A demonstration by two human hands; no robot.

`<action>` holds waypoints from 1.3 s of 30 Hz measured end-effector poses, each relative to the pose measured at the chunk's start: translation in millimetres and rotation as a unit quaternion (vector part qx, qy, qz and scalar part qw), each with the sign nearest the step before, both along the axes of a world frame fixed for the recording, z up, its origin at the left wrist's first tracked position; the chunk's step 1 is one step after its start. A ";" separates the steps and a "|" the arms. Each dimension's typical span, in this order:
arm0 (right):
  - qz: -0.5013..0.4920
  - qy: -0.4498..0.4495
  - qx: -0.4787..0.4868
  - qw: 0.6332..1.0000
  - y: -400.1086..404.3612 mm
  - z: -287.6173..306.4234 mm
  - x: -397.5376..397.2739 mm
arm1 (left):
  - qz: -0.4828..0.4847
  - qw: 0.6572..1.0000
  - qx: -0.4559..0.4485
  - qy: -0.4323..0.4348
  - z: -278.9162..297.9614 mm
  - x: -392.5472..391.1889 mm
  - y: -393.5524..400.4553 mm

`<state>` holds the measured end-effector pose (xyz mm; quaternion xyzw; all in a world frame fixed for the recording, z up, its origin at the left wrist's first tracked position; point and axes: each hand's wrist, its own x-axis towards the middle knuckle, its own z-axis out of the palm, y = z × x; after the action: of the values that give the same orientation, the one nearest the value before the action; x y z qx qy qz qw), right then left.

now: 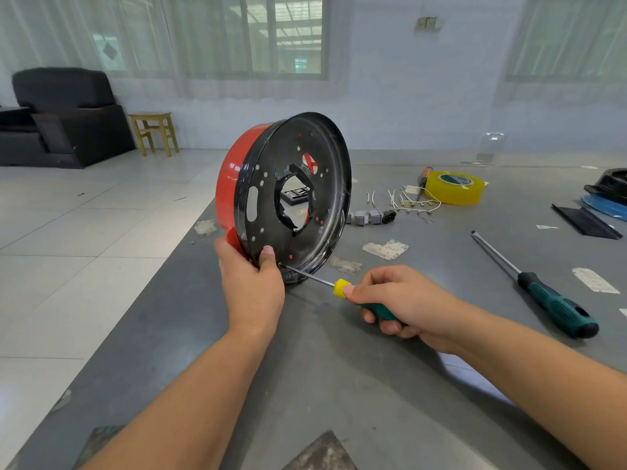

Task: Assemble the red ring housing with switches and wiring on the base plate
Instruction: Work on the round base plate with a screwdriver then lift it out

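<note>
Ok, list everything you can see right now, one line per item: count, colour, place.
Ring housing: 1, red, on edge, behind base plate
Base plate: 1, black, faces camera
Small screwdriver: 1, yellow-green, tip at plate's lower rim
Large screwdriver: 1, green-black, table right
Tape roll: 1, yellow, far table
Switches: about 3, grey, beside plate
Wires: several, white, near tape
Stool: 1, yellow, floor
Left hand: holds housing
Right hand: grips small screwdriver

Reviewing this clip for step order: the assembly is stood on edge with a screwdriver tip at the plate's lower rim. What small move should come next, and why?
Probably turn the small screwdriver to drive the fastener. Its tip sits at a hole near the lower rim of the black base plate, the right hand grips the handle, and the left hand holds the plate and red ring housing upright on the table. No screw is discernible.
</note>
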<state>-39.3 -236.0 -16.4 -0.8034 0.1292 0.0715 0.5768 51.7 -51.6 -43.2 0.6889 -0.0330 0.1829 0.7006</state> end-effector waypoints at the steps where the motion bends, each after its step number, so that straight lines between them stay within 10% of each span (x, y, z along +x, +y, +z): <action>1: 0.000 -0.012 -0.022 1.000 0.6 -0.5 0.0 | -0.001 1.000 -0.007 0.001 0.3 0.6 0.0; 12: -0.074 -0.190 -0.208 0.956 -34.5 -15.5 -26.1 | -0.001 0.999 -0.051 0.013 -3.0 6.2 2.7; 17: -0.179 -0.127 -0.528 0.820 -64.4 -24.0 -28.9 | 0.008 1.000 -0.020 0.000 -5.4 5.7 0.5; 24: -0.234 -0.067 -0.696 0.675 -94.0 -17.9 -16.6 | -0.003 0.999 -0.025 -0.029 -1.0 -1.3 2.8; 34: -0.248 -0.001 -0.703 0.666 -97.2 -21.5 -16.9 | -0.124 0.990 0.039 -0.053 7.9 -20.6 16.7; 39: -0.228 -0.265 -0.542 0.764 -71.9 -19.7 -20.7 | -0.112 0.967 0.177 -0.147 11.9 -28.0 31.8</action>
<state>-60.0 -308.0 -36.1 -0.9161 0.1678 -0.3598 0.0556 23.8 -19.9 -31.4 0.7593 -0.2445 0.1940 0.5710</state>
